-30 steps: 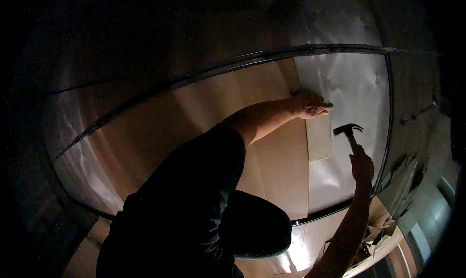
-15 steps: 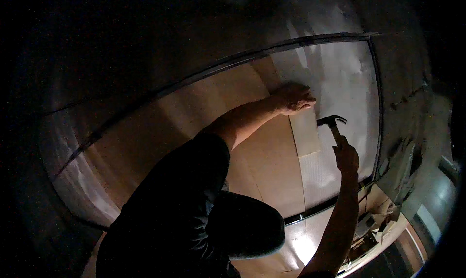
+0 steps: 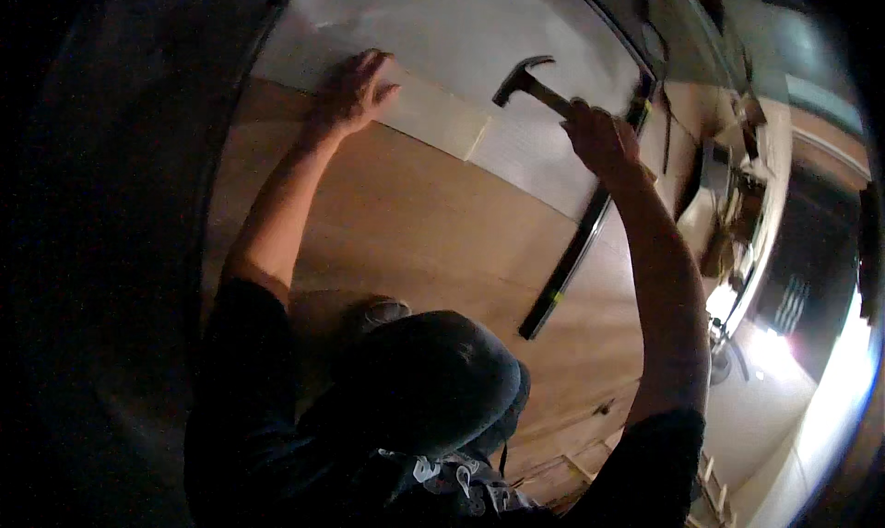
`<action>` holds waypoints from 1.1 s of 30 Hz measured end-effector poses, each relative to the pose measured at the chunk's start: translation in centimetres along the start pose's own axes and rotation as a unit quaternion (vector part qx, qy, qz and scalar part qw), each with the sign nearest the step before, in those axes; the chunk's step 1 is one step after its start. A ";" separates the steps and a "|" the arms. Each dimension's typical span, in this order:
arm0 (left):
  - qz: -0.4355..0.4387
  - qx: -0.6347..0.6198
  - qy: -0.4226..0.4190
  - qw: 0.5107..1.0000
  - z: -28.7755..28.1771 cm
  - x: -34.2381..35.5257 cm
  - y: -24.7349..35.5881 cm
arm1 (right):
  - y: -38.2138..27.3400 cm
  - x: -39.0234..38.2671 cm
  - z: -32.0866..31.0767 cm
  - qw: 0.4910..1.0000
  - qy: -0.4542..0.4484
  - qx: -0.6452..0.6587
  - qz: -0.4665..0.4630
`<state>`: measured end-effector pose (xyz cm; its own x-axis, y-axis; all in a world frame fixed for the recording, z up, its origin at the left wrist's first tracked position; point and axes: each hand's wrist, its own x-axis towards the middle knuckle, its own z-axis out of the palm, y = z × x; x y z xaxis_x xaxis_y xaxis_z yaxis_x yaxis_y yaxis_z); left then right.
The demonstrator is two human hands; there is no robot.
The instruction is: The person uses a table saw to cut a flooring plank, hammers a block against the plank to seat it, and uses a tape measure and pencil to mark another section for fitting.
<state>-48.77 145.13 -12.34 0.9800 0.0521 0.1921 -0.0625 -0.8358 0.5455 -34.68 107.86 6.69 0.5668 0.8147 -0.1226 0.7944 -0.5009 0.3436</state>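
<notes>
My right hand (image 3: 601, 142) grips a claw hammer (image 3: 551, 98) by its handle, with the head raised up and left over a pale grey sheet. My left hand (image 3: 358, 93) rests at the upper end of a short pale wooden strip (image 3: 438, 118), fingers partly bent and thumb apart. Nothing can be made out between them. The strip lies along the seam between the grey sheet (image 3: 433, 21) and a brown wooden panel (image 3: 442, 214). A gap separates the hammer head from the strip.
A dark bar with yellow marks (image 3: 567, 274) lies across the panel's right side. Wood scraps and other clutter (image 3: 737, 210) sit at the far right. My knee (image 3: 442, 371) and shoe (image 3: 383, 311) are on the near side. Bright light shines at the right.
The view has turned and shifted, so the strip and seam now slant down to the right. The hammer remains in my right hand, farther from the strip. My left hand stays by the strip.
</notes>
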 end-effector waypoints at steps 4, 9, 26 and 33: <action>0.098 -0.028 0.000 0.995 5.2 1.6 6.1 | 5.2 -1.8 1.1 0.975 -0.151 0.029 0.161; 0.112 -0.065 -0.040 0.991 12.2 1.7 13.9 | 11.3 -3.4 2.6 0.987 -0.029 -0.007 0.160; 0.164 -0.038 -0.058 0.984 13.8 1.1 13.9 | 10.9 -3.7 6.3 0.895 -0.224 0.132 0.362; 0.156 0.001 -0.036 0.987 12.9 1.5 14.7 | 1.4 -14.5 10.5 0.869 -0.119 0.279 0.392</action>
<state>-45.79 125.84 -14.57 0.9236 -0.2477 0.2925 -0.3641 -0.8056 0.4675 -39.54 92.27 -0.87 0.9576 0.1099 -0.2662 0.0891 -0.9920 -0.0891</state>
